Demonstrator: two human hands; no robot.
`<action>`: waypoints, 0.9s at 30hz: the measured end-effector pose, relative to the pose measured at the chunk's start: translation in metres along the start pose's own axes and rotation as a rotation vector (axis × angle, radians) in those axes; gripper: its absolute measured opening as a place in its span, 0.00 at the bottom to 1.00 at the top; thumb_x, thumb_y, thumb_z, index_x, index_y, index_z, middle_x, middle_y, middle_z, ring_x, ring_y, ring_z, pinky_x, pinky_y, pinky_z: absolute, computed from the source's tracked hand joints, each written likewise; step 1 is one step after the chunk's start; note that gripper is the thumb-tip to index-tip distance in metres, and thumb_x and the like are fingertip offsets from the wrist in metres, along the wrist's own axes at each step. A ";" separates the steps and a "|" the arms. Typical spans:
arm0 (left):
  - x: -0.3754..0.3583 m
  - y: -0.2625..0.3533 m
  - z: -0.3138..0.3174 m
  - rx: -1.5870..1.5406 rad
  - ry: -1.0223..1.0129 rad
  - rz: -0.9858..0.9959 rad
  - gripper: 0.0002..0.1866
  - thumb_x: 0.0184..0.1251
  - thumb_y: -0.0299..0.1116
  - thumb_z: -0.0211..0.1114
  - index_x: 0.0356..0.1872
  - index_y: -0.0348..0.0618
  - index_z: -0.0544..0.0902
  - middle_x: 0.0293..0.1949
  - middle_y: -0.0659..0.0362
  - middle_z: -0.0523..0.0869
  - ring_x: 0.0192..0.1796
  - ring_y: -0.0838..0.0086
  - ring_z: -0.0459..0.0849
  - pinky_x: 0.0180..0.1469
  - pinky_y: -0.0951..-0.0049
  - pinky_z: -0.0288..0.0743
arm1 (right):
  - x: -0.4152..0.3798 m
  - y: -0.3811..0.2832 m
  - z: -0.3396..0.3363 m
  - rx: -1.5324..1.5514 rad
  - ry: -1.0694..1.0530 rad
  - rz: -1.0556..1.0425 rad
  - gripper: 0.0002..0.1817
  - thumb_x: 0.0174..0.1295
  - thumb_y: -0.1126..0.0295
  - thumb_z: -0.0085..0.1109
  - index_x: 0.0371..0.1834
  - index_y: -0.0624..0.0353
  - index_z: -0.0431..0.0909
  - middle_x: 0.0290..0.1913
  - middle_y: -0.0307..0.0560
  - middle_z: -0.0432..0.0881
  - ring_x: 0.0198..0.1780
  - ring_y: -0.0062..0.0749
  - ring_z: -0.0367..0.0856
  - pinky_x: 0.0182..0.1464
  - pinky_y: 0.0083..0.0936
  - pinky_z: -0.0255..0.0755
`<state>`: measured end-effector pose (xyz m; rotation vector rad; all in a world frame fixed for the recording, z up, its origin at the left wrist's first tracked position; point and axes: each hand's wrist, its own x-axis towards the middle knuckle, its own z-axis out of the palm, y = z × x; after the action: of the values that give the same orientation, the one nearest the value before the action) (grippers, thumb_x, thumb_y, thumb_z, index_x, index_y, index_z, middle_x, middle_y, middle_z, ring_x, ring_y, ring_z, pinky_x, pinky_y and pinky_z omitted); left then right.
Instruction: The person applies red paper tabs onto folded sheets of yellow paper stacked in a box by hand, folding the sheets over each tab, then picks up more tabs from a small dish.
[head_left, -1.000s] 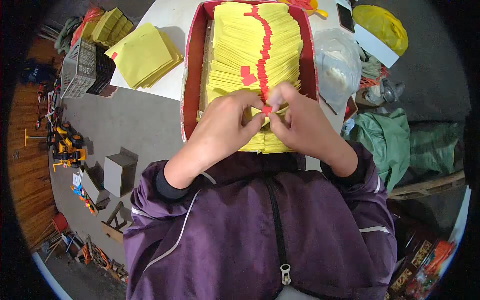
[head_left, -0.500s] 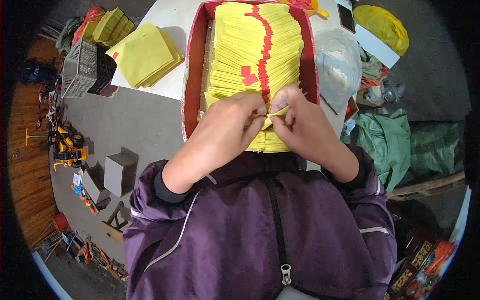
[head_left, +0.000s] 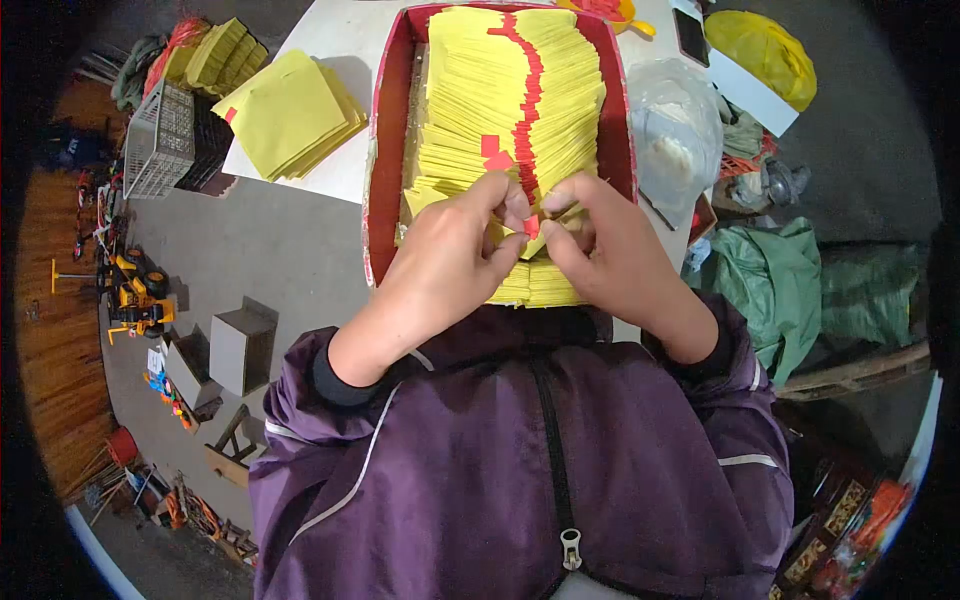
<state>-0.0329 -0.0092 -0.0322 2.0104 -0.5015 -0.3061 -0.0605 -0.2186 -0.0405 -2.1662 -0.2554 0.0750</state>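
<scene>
Both hands meet at the near end of a red-walled box (head_left: 372, 225) packed with folded yellow papers (head_left: 480, 80). A small red paper square (head_left: 531, 227) shows between the fingertips. My left hand (head_left: 450, 240) is closed in a pinch at that square's left edge. My right hand (head_left: 605, 240) has its fingers curled at a folded yellow paper (head_left: 538, 246), its thumb close to the red square. The fingers partly hide this paper. Two loose red squares (head_left: 490, 146) lie on the packed papers, and a line of red tabs (head_left: 530, 100) runs along them.
Left of the box, a stack of yellow sheets (head_left: 285, 110) lies on the white table (head_left: 345, 30). To the right are a clear plastic bag (head_left: 675, 120), a phone (head_left: 690, 38) and a yellow bag (head_left: 765, 55). An orange dish (head_left: 625, 12) of red pieces stands behind.
The red square has come into view between my fingertips. My right thumb and forefinger have parted slightly, and the folded paper at them shows less.
</scene>
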 end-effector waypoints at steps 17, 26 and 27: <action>0.018 -0.011 -0.016 0.276 -0.248 -0.128 0.10 0.63 0.28 0.73 0.44 0.36 0.90 0.34 0.51 0.90 0.33 0.56 0.86 0.38 0.60 0.77 | 0.013 -0.002 -0.027 0.387 -0.190 0.200 0.09 0.68 0.76 0.57 0.49 0.58 0.81 0.31 0.32 0.74 0.26 0.15 0.65 0.29 0.16 0.57; 0.012 -0.003 -0.015 0.184 -0.207 -0.104 0.11 0.62 0.29 0.73 0.43 0.36 0.92 0.34 0.51 0.90 0.31 0.58 0.85 0.37 0.62 0.77 | 0.024 -0.001 -0.024 0.354 -0.383 0.252 0.12 0.66 0.74 0.50 0.47 0.58 0.82 0.25 0.30 0.71 0.25 0.15 0.63 0.29 0.15 0.55; 0.012 0.000 -0.016 0.181 -0.222 -0.113 0.11 0.61 0.29 0.72 0.43 0.36 0.92 0.34 0.50 0.90 0.31 0.58 0.85 0.36 0.62 0.76 | 0.024 0.002 -0.022 0.344 -0.384 0.222 0.12 0.66 0.74 0.50 0.47 0.58 0.82 0.26 0.30 0.72 0.25 0.15 0.63 0.29 0.15 0.55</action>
<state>-0.0151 -0.0021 -0.0248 2.1977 -0.5713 -0.5760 -0.0332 -0.2319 -0.0284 -1.8151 -0.2008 0.6209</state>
